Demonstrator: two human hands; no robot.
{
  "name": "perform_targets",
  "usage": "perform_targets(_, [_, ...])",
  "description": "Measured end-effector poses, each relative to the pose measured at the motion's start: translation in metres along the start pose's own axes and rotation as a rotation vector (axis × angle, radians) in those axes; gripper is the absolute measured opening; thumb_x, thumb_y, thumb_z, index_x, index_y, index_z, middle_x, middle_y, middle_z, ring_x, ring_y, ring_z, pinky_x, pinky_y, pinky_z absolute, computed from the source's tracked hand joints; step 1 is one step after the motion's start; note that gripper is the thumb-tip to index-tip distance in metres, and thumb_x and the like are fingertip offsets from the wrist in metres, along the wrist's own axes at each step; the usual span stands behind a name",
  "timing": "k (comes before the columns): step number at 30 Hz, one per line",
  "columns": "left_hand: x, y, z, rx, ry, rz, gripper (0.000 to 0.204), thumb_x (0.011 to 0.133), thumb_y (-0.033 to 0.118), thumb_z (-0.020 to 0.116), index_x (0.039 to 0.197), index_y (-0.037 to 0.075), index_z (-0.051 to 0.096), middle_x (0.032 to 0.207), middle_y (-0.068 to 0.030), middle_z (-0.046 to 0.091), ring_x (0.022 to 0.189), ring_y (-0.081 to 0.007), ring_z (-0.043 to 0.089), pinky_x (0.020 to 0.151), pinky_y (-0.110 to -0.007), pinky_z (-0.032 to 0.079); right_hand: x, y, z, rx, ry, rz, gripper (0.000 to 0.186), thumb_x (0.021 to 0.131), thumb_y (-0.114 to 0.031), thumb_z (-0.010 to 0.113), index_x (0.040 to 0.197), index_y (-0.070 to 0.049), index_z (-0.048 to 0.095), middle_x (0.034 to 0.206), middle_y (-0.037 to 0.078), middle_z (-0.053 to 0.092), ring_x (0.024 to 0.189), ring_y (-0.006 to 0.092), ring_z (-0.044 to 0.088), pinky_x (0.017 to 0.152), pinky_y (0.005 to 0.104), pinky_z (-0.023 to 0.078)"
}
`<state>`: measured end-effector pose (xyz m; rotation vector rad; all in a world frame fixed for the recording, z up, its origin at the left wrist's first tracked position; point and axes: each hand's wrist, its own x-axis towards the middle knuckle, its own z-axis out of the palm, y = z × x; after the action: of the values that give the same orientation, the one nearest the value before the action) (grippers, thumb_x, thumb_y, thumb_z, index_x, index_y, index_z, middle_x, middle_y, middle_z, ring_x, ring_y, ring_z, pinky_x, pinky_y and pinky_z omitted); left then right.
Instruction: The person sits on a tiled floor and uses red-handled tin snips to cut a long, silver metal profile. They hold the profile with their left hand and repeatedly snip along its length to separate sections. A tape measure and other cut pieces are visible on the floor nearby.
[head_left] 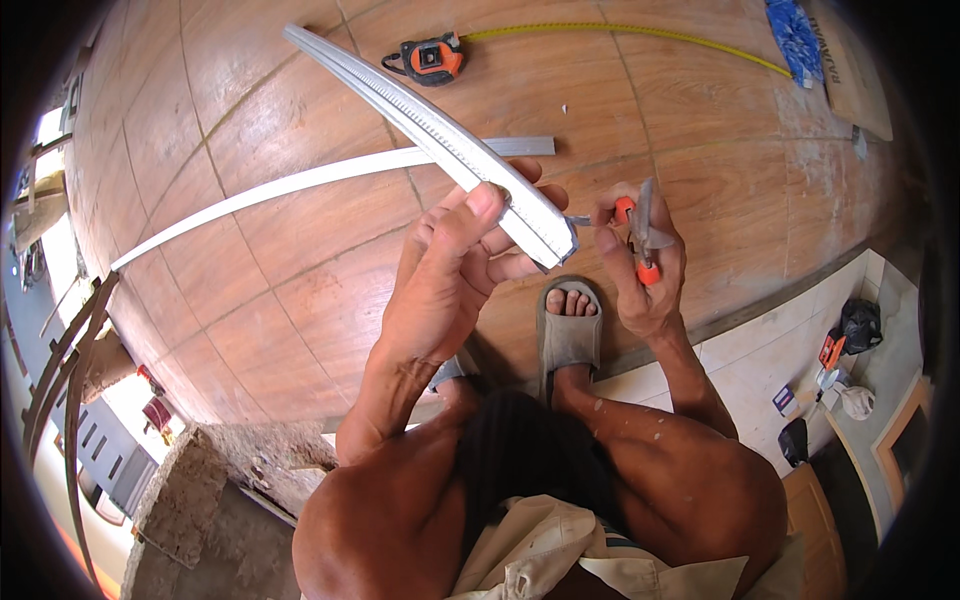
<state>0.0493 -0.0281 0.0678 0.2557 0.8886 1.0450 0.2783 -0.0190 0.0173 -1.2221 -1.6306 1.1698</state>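
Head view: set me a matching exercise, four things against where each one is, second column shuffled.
Things:
1. tape measure
2. slotted metal strip
3. orange-handled tool
4. grey sandal

Places:
A. in the right hand
B. on a foot
C. on the tiled floor, yellow blade out
D. in the left hand

Pairs: 1-C, 2-D, 3-A, 4-B
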Motion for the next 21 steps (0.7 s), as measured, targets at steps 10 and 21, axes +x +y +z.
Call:
perform_targets(10, [0.010,-0.003,0.012,0.046,0.004,-0.047,0.062,0.110,0.048,0.058,0.148,-0.001,0.054,0.136,-0.0157,0.070,0.123,-0.0219,0.071,0.105,-0.035,0.060,-0.007,0.000,0.009,-0.119,0.045,0.004,0.025,0.098,-0.012,0.070,0.119,-0.001,0.061,0.093,0.012,0.065,0.077,0.0221,0.064,0.073,0.0352,0.054])
perform_targets(21, [0.020,0.003,0.025,-0.041,-0.006,-0.038,0.055,0.111,0.046,0.059,0.142,0.001,0.056,0.132,-0.0139,0.072,0.120,-0.0200,0.072,0.105,-0.032,0.059,-0.008,-0.001,0.017,-0.031,0.077,0.111,0.023,0.103,-0.020,0.067,0.116,-0.001,0.064,0.088,0.010,0.068,0.074,0.0181,0.062,0.069,0.0353,0.052])
